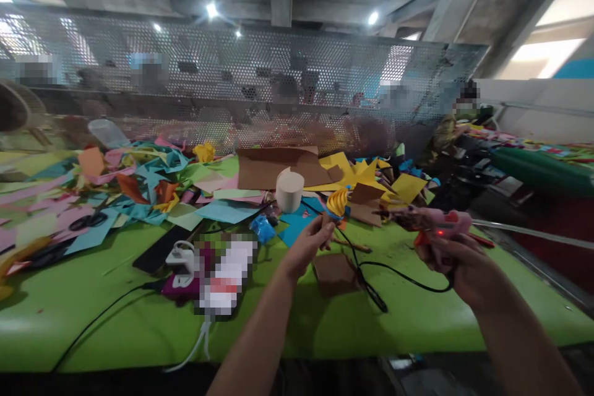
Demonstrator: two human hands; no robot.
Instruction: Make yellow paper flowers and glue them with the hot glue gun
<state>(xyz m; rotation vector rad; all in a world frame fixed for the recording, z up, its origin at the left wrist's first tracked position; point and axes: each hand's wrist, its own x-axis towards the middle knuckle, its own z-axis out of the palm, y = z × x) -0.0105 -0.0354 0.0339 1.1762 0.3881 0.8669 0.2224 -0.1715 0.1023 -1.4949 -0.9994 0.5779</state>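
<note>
My left hand (310,241) is closed in a pinch on a small paper flower (337,201) with yellow folded petals and a brown stem, held just above the green table (116,315). My right hand (452,260) grips a pink glue gun (434,223) whose nozzle points left toward the flower; a small red light glows on its body. The gun's black cord (371,275) loops over the table between my hands. A brown paper piece (335,272) lies flat under my left hand.
Heaps of coloured paper scraps (139,192) cover the far half of the table, with a cream tape roll (289,190), brown cardboard (273,167), a black phone (160,249), a white charger (182,258) and scissors (88,221). Behind stands a perforated metal screen (260,68). A person (457,130) sits far right.
</note>
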